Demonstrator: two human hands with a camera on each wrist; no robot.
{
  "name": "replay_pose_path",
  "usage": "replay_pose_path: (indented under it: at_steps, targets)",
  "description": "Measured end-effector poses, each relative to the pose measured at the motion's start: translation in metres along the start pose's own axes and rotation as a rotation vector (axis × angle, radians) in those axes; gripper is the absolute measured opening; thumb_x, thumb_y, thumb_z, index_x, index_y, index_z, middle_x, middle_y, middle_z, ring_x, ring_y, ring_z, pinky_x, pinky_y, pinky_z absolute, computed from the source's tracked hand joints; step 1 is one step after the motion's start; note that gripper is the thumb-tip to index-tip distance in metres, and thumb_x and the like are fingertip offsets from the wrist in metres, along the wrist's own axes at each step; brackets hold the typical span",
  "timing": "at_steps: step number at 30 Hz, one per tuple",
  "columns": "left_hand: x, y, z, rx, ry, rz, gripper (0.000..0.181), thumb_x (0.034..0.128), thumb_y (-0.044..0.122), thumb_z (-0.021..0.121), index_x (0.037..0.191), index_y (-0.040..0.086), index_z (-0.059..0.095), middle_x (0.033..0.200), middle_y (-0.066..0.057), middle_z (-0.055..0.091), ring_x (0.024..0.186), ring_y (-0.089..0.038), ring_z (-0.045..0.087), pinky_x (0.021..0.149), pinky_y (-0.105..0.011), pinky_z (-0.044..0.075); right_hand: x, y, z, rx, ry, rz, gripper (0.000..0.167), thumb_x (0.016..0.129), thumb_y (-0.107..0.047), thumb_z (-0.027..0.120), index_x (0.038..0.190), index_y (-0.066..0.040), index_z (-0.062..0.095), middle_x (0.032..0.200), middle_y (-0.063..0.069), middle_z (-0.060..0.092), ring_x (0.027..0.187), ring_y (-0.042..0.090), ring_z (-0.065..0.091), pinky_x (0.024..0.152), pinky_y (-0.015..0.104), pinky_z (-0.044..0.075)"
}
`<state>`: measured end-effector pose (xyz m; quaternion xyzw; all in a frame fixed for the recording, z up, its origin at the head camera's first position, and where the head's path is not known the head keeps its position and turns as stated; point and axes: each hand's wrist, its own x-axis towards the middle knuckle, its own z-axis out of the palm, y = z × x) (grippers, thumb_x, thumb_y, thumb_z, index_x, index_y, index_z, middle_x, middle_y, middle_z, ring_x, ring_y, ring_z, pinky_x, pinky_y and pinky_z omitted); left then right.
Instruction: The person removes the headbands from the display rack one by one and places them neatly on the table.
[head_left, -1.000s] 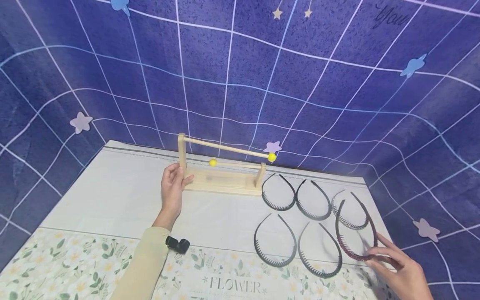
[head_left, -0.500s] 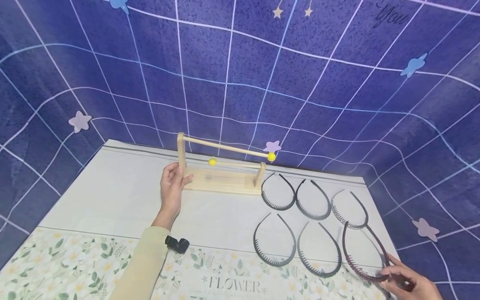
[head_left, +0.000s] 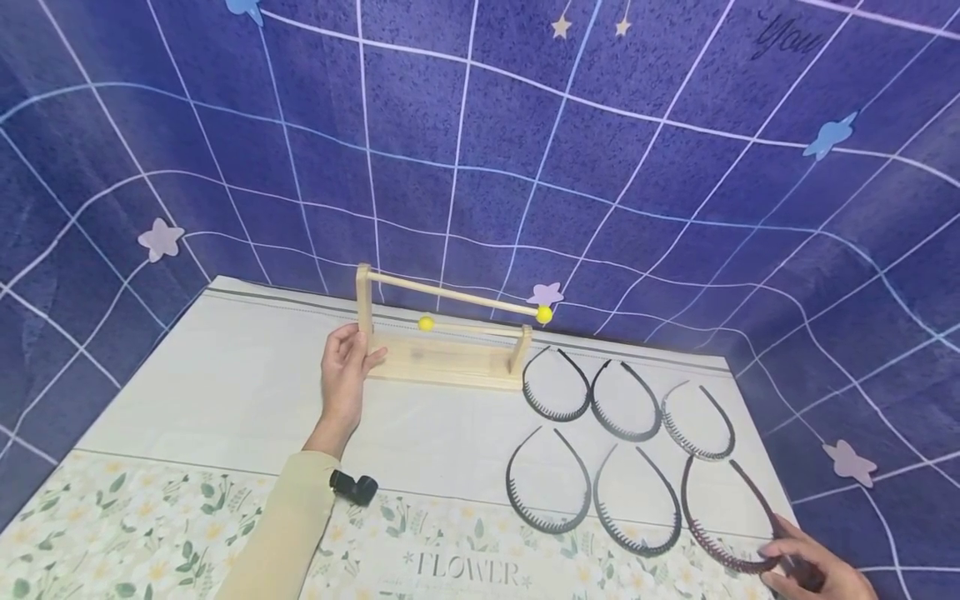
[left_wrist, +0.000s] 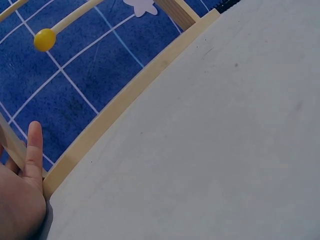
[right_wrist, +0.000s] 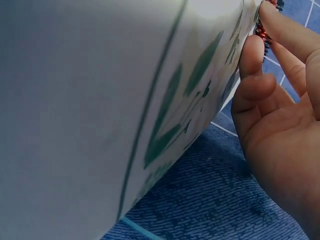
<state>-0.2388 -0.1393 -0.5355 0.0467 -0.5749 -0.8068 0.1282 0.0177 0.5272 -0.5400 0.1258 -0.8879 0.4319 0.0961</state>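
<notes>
My left hand point(head_left: 343, 375) grips the left post of a pale wooden rack point(head_left: 450, 379); its thumb lies on the front side in the left wrist view. The rack has two rods with yellow end balls point(head_left: 543, 314), and no headband hangs on them. At the table's right edge my right hand point(head_left: 817, 567) pinches the lower right of a dark red toothed headband point(head_left: 705, 540). Only a bit of that headband point(right_wrist: 262, 32) shows at the fingertips in the right wrist view. Dark headbands lie close by: a back row including one point(head_left: 626, 435) in its middle, and front ones including one point(head_left: 551, 527).
A white cloth with a floral front part point(head_left: 150, 533) covers the table. Behind it and at both sides hangs a blue curtain point(head_left: 450, 125) with a grid and stars. The rack stands near the back edge, left of the headbands.
My right hand has moved right and toward me, lowering the dark red headband from over the back-row one to the front row's right end. The left hand and rack have stayed put.
</notes>
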Motion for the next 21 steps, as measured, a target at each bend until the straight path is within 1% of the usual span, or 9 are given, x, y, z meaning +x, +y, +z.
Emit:
replay_pose_path:
  at_steps: [2,6,8,10,13,15,17,20,21]
  targets:
    - [0.001,-0.001,-0.001,0.006,0.003,0.0,0.03,0.1189,0.033,0.054,0.143,0.017,0.05,0.142,-0.003,0.054,0.139,-0.031,0.058,0.113,-0.026,0.063,0.002,0.003,-0.001,0.005,-0.017,-0.032,0.066,0.072,0.037,0.075,0.119,-0.009,0.077,0.155,-0.035,0.045,0.071,-0.004,0.068,0.042,0.019,0.056]
    - [0.002,-0.001,-0.003,-0.001,0.016,0.008,0.032,0.119,0.031,0.054,0.145,0.014,0.05,0.141,-0.004,0.054,0.134,-0.029,0.061,0.112,-0.026,0.064,0.005,0.006,-0.002,-0.124,-0.008,-0.006,0.071,0.071,0.025,0.086,0.126,-0.019,0.078,0.148,-0.04,0.037,0.061,-0.003,0.057,0.043,0.015,0.05]
    - [0.002,0.0,-0.004,-0.008,0.018,0.005,0.031,0.1191,0.03,0.054,0.145,0.013,0.05,0.14,-0.004,0.054,0.133,-0.029,0.062,0.112,-0.026,0.064,0.007,0.005,-0.005,-0.209,-0.02,-0.01,0.078,0.065,0.017,0.093,0.13,-0.022,0.075,0.153,-0.018,0.047,0.059,-0.004,0.051,0.043,0.012,0.046]
    - [0.002,0.002,-0.006,-0.021,0.008,-0.011,0.03,0.1195,0.031,0.053,0.144,0.014,0.05,0.141,-0.004,0.053,0.136,-0.029,0.06,0.114,-0.027,0.063,0.01,0.002,-0.007,-0.266,-0.043,-0.022,0.086,0.06,0.009,0.099,0.135,-0.025,0.072,0.151,0.014,0.053,0.058,-0.007,0.049,0.044,0.01,0.045]
    - [0.002,0.009,-0.01,-0.03,-0.036,-0.056,0.032,0.1212,0.036,0.046,0.145,0.016,0.048,0.149,-0.004,0.049,0.149,-0.028,0.051,0.119,-0.029,0.06,0.015,-0.01,-0.007,-0.322,-0.072,-0.053,0.101,0.055,0.004,0.102,0.144,-0.027,0.066,0.133,0.051,0.045,0.056,-0.009,0.046,0.044,0.008,0.043]
    - [0.003,0.016,-0.015,-0.018,-0.074,-0.081,0.042,0.1215,0.042,0.042,0.151,0.013,0.044,0.156,-0.005,0.046,0.157,-0.028,0.044,0.12,-0.03,0.059,0.021,-0.022,-0.003,-0.337,-0.06,-0.066,0.103,0.054,0.005,0.102,0.146,-0.025,0.065,0.154,0.031,0.046,0.058,-0.009,0.049,0.044,0.008,0.044]
    - [0.004,0.024,-0.019,0.039,-0.103,-0.09,0.053,0.1213,0.047,0.038,0.158,0.009,0.039,0.162,-0.007,0.043,0.16,-0.028,0.042,0.119,-0.03,0.06,0.03,-0.037,0.002,-0.363,-0.016,-0.108,0.096,0.057,0.006,0.101,0.143,-0.019,0.068,0.163,0.0,0.046,0.059,-0.009,0.051,0.044,0.008,0.043]
    - [0.005,0.037,-0.026,0.184,-0.133,-0.09,0.065,0.1208,0.051,0.036,0.166,0.005,0.033,0.166,-0.013,0.043,0.153,-0.031,0.049,0.111,-0.025,0.065,0.048,-0.063,0.013,-0.402,0.084,-0.161,0.073,0.067,0.009,0.098,0.133,-0.012,0.074,0.153,-0.039,0.042,0.063,-0.012,0.051,0.046,0.008,0.042]
    - [0.004,0.041,-0.029,0.244,-0.137,-0.086,0.066,0.1208,0.051,0.036,0.167,0.004,0.032,0.166,-0.014,0.044,0.149,-0.03,0.053,0.108,-0.023,0.066,0.055,-0.073,0.017,-0.42,0.122,-0.17,0.067,0.069,0.01,0.096,0.129,-0.012,0.076,0.149,-0.041,0.046,0.065,-0.012,0.051,0.046,0.008,0.041]
